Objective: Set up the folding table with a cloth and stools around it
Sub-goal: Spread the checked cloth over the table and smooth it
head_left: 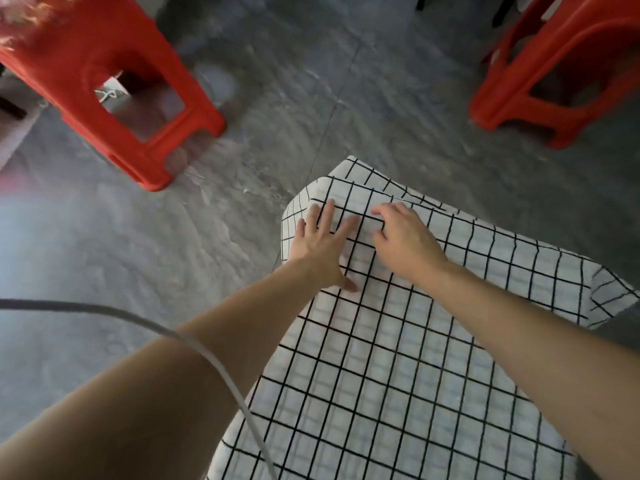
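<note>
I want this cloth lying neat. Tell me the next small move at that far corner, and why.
Probably slide the left hand, flat on the cloth, outward to the far corner while the right hand, fingers curled on the fabric, tugs it taut. A raised fold runs just beyond the right hand, and the corner drape looks rumpled.
</note>
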Demonstrator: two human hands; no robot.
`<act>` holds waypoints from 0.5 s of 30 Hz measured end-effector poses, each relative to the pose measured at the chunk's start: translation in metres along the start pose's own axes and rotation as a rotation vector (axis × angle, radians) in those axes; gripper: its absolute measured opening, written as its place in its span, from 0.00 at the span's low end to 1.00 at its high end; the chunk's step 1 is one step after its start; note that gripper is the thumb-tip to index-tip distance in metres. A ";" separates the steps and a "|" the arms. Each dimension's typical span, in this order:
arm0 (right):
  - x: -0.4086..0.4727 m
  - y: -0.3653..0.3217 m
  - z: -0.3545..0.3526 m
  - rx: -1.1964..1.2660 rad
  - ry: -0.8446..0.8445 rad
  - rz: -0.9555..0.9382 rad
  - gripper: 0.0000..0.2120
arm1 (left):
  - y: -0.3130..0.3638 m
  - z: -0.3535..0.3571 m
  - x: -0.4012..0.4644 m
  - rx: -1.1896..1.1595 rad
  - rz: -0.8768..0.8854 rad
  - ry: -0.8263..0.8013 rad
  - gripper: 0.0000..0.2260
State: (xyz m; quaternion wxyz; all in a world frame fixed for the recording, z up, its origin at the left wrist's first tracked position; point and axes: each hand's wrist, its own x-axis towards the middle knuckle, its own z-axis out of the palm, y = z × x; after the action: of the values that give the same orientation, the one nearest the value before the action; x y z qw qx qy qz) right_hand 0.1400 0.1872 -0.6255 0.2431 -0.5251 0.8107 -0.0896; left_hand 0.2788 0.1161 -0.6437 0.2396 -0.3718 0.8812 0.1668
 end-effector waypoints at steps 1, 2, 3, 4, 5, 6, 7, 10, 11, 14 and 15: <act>0.013 0.000 0.000 -0.001 0.015 -0.001 0.18 | 0.001 -0.001 0.003 0.020 0.001 -0.004 0.58; 0.025 -0.001 -0.001 -0.004 0.040 0.004 0.17 | 0.002 -0.002 0.006 0.028 0.004 -0.002 0.59; 0.037 -0.002 -0.002 -0.007 0.078 0.009 0.16 | 0.003 -0.002 0.007 0.023 0.008 0.006 0.60; 0.048 -0.003 -0.003 -0.015 0.122 0.017 0.15 | 0.004 -0.001 0.008 0.008 0.010 0.016 0.60; 0.060 -0.005 -0.004 -0.029 0.158 0.030 0.15 | 0.005 0.000 0.009 -0.008 0.010 0.024 0.60; 0.072 -0.006 -0.005 -0.040 0.172 0.058 0.15 | 0.006 0.001 0.009 -0.018 0.008 0.027 0.60; 0.084 -0.007 -0.006 -0.053 0.164 0.101 0.17 | 0.007 0.002 0.010 -0.018 0.005 0.025 0.60; 0.119 -0.005 -0.007 -0.031 0.017 0.328 0.21 | 0.007 0.002 0.012 0.015 -0.001 0.020 0.60; 0.126 -0.004 -0.007 0.013 -0.039 0.372 0.18 | 0.007 0.002 0.011 0.027 0.001 0.033 0.60; 0.138 -0.001 -0.012 0.163 -0.125 0.284 0.10 | 0.006 0.005 0.006 0.040 0.015 0.087 0.59; 0.140 0.000 -0.017 0.224 -0.072 0.240 0.07 | 0.006 0.006 0.003 0.043 0.021 0.096 0.59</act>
State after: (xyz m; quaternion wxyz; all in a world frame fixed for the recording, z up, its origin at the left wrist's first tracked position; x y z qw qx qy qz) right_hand 0.0854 0.0605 -0.6532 0.3380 -0.3968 0.8433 -0.1310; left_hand 0.2741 0.1215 -0.6499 0.2035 -0.3650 0.8988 0.1324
